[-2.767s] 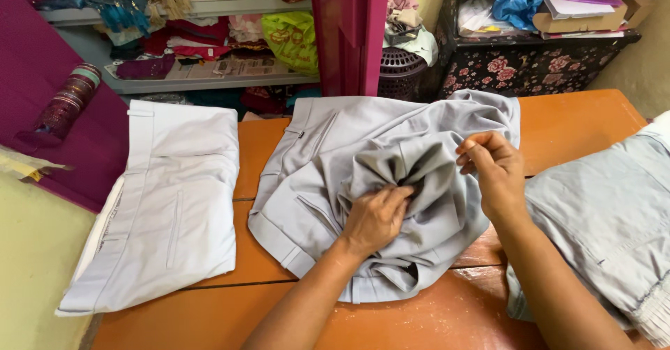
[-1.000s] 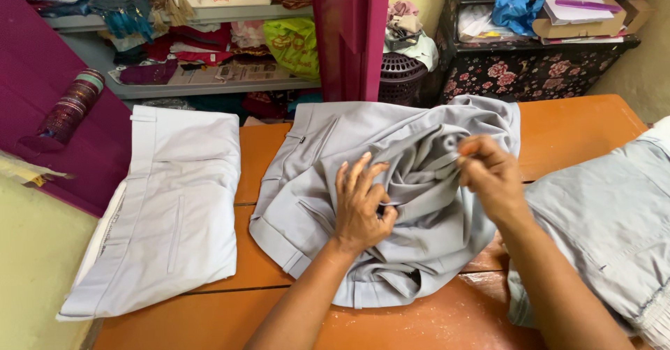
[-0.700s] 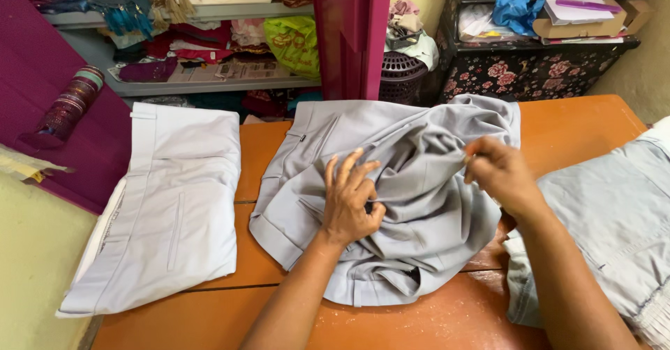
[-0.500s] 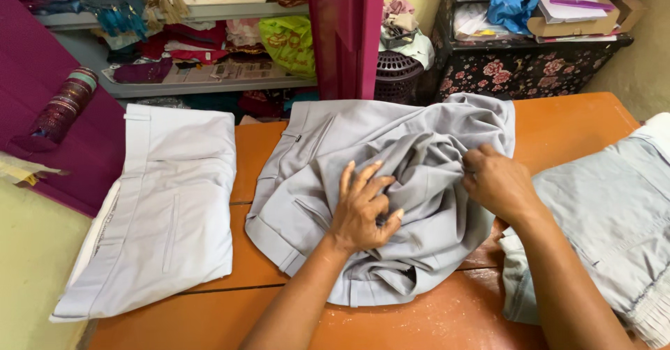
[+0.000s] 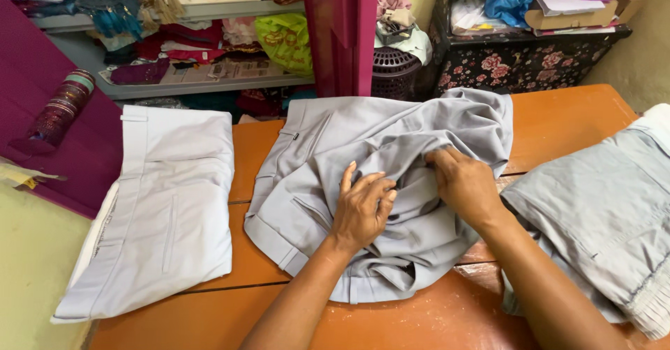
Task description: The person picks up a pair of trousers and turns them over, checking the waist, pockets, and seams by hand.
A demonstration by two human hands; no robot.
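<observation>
At the middle of the orange wooden tabletop (image 5: 572, 123), a pair of grey trousers (image 5: 328, 147) lies rumpled in a heap, its waistband end reaching the far edge and its bunched folds coming toward me. My left hand (image 5: 363, 207) rests flat on the heap with the fingers spread and slightly curled, pressing the cloth down rather than gripping it, I judge to keep the pile from sliding. My right hand (image 5: 464, 182) sits just beside it, toward the right, its fingers closed around a fold of the same grey fabric, the fingertips tucked into the cloth as if pinching a seam or edge to pull it free. By the tabletop's left edge lie folded pale trousers (image 5: 167, 203), flat and neat, hanging partly over that side and well apart from my hands. Along the right edge sits a stack of grey-blue garments (image 5: 607, 210), close to my right forearm. Beyond the far edge stand cluttered shelves of coloured cloth (image 5: 174, 36) and a dark plastic basket (image 5: 394, 67).
</observation>
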